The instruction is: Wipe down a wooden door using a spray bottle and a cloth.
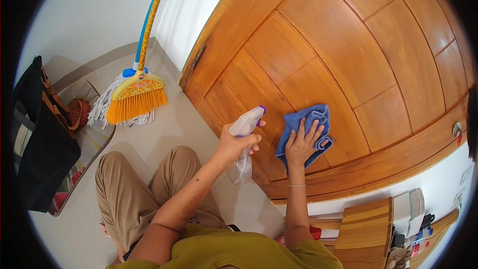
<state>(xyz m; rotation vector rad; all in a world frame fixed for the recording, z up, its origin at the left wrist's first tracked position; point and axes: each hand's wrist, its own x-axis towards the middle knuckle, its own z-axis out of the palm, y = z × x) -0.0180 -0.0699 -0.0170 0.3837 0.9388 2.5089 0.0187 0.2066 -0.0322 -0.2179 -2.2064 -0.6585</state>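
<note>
My left hand [234, 144] is wrapped round the neck of a clear spray bottle [242, 169] with a white and purple trigger head. The bottle is held upright in front of the wooden door [343, 65], apart from its surface. To the right of it, my right hand [300, 144] presses a folded blue cloth [318, 114] against the lower part of the door. Its fingers are spread over the cloth, and one fingertip shows at a fold. The palm is hidden against the cloth.
A broom [137, 97] with orange bristles and a white string mop [102, 104] lean in the corner at the left. Beside them, a black bag [45, 154] stands on a mat [102, 142]. Wooden furniture [362, 229] with books and small items is at the lower right.
</note>
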